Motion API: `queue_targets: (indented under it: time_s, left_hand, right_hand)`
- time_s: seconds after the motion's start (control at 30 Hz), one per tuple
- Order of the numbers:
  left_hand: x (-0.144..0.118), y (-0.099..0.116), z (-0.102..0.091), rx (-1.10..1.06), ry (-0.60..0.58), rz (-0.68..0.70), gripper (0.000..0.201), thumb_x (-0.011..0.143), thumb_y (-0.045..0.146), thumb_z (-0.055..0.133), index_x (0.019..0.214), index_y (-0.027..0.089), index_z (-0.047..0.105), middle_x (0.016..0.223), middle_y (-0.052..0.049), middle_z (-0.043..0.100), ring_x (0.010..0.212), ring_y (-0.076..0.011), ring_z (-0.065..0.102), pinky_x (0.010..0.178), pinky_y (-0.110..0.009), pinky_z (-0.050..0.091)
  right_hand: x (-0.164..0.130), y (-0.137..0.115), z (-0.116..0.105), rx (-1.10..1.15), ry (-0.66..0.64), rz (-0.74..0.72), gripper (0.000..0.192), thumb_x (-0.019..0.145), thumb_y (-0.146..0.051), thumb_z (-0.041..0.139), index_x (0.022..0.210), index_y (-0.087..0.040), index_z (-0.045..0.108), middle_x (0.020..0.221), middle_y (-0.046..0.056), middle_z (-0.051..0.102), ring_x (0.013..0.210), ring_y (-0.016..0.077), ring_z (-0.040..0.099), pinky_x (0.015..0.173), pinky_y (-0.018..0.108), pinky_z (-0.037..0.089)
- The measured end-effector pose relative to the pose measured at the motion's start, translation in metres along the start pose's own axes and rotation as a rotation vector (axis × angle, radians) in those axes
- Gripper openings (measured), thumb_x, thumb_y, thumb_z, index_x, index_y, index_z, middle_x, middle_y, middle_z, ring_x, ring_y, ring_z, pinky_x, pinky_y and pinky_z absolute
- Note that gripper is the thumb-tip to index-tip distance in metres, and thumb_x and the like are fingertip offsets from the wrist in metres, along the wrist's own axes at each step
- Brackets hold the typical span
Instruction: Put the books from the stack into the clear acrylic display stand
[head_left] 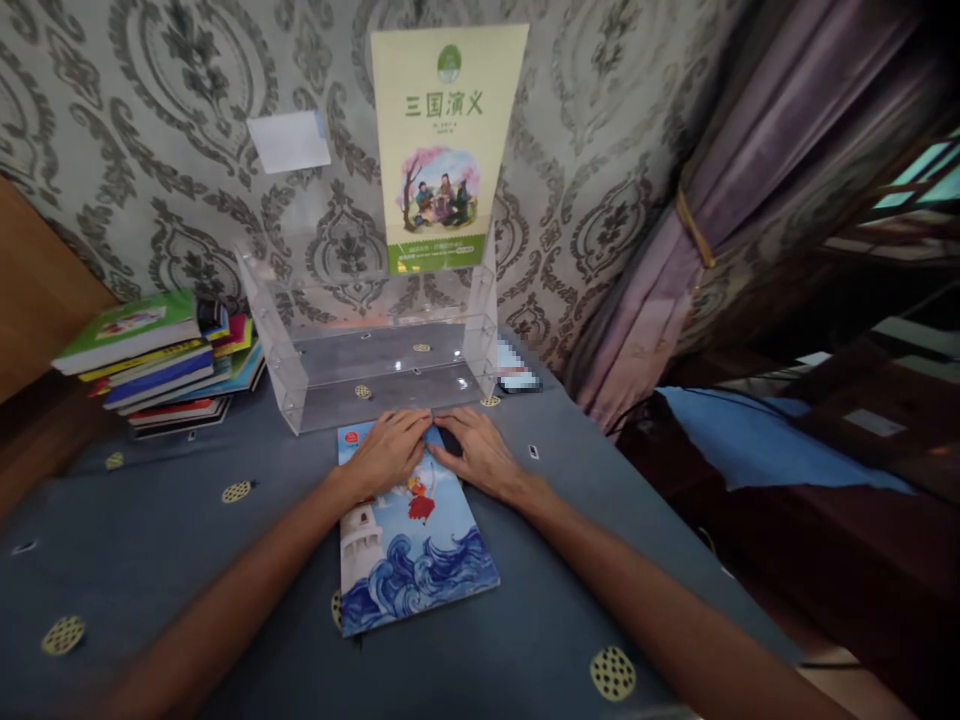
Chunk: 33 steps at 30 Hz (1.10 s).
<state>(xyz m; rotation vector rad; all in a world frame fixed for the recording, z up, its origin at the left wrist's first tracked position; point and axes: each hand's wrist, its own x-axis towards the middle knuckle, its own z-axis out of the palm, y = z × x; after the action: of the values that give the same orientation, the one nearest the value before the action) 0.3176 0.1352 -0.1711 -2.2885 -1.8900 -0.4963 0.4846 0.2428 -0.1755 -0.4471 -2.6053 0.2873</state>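
A picture book point(420, 580) with blue waves, a white tower and a small red figure on its cover lies flat on the table. My left hand point(390, 450) rests palm down over its upper part, the fingers stretched toward the top right corner. My right hand point(476, 455) is at that same corner, thumb and fingers apart, with a dark gap between them. The fingertips of both hands nearly meet there. Just beyond them stands a clear acrylic rack point(285, 370). A pale green book point(450, 130) with a painted scene stands upright at the rack's back right.
To the left is a stack of books point(165, 360). A blurred-out flat object point(517, 368) lies right of the rack. The dark blue-grey tablecloth point(262, 600) has pineapple prints. A white card point(289, 142) is on the patterned wall; a tied purple curtain point(660, 280) hangs right.
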Motion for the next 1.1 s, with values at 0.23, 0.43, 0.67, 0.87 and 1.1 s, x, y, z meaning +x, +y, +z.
queue_targets:
  time_s: [0.23, 0.43, 0.67, 0.87, 1.1]
  left_hand:
    - [0.007, 0.001, -0.008, 0.018, -0.054, 0.006, 0.03, 0.093, 0.017, 0.045, 0.12, 0.016, 0.056, 0.135, -0.013, 0.06, 0.123, -0.0261, 0.055, 0.1, -0.044, 0.043]
    - [0.009, -0.001, -0.008, -0.049, -0.043, -0.018, 0.028, 0.092, 0.015, 0.045, 0.118, 0.016, 0.058, 0.132, -0.012, 0.062, 0.12, -0.0252, 0.055, 0.099, -0.043, 0.043]
    - [0.005, -0.003, -0.005, -0.081, 0.001, -0.012, 0.034, 0.096, 0.018, 0.042, 0.126, 0.017, 0.059, 0.135, -0.01, 0.062, 0.121, -0.0232, 0.056, 0.1, -0.042, 0.042]
    - [0.005, -0.004, -0.002, -0.047, 0.004, 0.016, 0.035, 0.1, 0.026, 0.041, 0.128, 0.018, 0.06, 0.137, -0.01, 0.062, 0.122, -0.0241, 0.057, 0.099, -0.044, 0.042]
    - [0.006, -0.002, -0.005, -0.004, -0.03, 0.016, 0.036, 0.102, 0.031, 0.04, 0.13, 0.018, 0.059, 0.14, -0.01, 0.06, 0.123, -0.0243, 0.056, 0.1, -0.044, 0.041]
  right_hand:
    - [-0.001, 0.005, 0.004, 0.0, -0.004, -0.004, 0.027, 0.092, -0.032, 0.059, 0.113, -0.018, 0.069, 0.112, 0.012, 0.072, 0.105, 0.0294, 0.063, 0.091, 0.046, 0.05]
    - [-0.001, 0.005, 0.003, -0.035, -0.023, -0.019, 0.026, 0.093, -0.031, 0.058, 0.112, -0.019, 0.07, 0.113, 0.01, 0.072, 0.104, 0.0283, 0.064, 0.089, 0.044, 0.051]
    - [-0.007, -0.011, -0.006, -0.113, -0.066, -0.028, 0.024, 0.094, -0.027, 0.056, 0.111, -0.016, 0.07, 0.114, 0.014, 0.071, 0.105, 0.0295, 0.063, 0.092, 0.046, 0.048]
    - [-0.03, -0.022, -0.015, -0.05, -0.066, -0.053, 0.031, 0.096, -0.026, 0.052, 0.121, -0.016, 0.066, 0.122, 0.015, 0.068, 0.11, 0.0289, 0.061, 0.094, 0.047, 0.049]
    - [-0.033, -0.017, -0.011, -0.004, -0.049, -0.067, 0.034, 0.095, -0.027, 0.05, 0.121, -0.014, 0.066, 0.121, 0.016, 0.068, 0.11, 0.0305, 0.061, 0.094, 0.049, 0.051]
